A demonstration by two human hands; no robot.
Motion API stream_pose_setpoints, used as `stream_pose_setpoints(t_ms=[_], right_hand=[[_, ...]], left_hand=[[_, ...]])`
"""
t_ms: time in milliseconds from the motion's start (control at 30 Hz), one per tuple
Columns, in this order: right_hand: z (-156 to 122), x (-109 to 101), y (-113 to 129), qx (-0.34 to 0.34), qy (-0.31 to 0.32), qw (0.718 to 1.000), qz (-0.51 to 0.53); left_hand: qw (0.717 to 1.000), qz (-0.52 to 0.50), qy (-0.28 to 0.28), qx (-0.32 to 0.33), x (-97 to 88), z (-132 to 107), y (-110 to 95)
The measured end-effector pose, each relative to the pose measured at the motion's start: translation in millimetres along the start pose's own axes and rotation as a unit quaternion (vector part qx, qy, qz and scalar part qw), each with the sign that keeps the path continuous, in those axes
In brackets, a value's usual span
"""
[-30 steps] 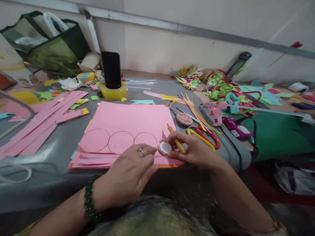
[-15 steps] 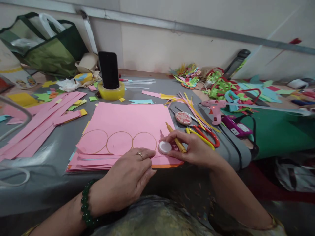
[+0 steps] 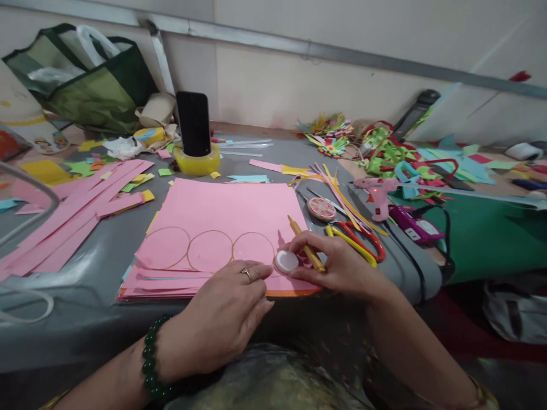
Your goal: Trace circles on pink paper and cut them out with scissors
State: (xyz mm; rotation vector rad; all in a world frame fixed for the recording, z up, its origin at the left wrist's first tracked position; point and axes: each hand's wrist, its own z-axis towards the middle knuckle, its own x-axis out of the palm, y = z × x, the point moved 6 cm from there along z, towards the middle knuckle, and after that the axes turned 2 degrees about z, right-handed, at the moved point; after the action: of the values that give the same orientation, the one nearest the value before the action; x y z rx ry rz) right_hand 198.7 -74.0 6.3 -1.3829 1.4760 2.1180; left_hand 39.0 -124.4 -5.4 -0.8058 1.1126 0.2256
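A stack of pink paper sheets (image 3: 231, 205) lies before me, with three touching circles drawn in a row on the top sheet. My left hand (image 3: 226, 307) rests palm down on its near edge, fingers stretched out. At the right end of the row, my right hand (image 3: 329, 259) grips the side of a small round white disc (image 3: 286, 261) between thumb and fingers. The disc sits on the paper, just beside the third circle. Tucked in that same hand is a yellow-brown marker (image 3: 305, 242), its tip pointing up and away.
Red- and yellow-handled scissors (image 3: 363, 242), a round patterned tin (image 3: 321, 209) and a pink glue gun (image 3: 377, 196) lie to the right. Pink strips (image 3: 89, 210) cover the left side. Behind the sheets, a phone (image 3: 194, 122) stands in a yellow tape roll (image 3: 197, 162).
The camera view has shifted slightly, so everything sits a little further right and lower. Both hands, the disc and the marker keep nearly the same places on the paper.
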Motion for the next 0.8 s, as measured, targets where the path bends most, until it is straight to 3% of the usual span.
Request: stream_pose_setpoints(t_ms=[333,600,667,800], right_hand=[[1,0,-3,-0.003,-0.002,1.000,0.012],[1,0,-4,0.015,0.005,0.999,0.033],[-3,-11,-6,0.014,-0.043,0.995,0.083],[-17,-43,-11,0.020,-0.242,0.947,0.210]], left_hand=[[1.000,0.020,0.011,0.006,-1.1,0,-2],[0.999,0.037,-0.016,0.035,5.9,15,-15],[0.999,0.032,-0.017,0.032,7.6,18,-16],[0.998,0.038,-0.014,0.040,8.2,19,-18]])
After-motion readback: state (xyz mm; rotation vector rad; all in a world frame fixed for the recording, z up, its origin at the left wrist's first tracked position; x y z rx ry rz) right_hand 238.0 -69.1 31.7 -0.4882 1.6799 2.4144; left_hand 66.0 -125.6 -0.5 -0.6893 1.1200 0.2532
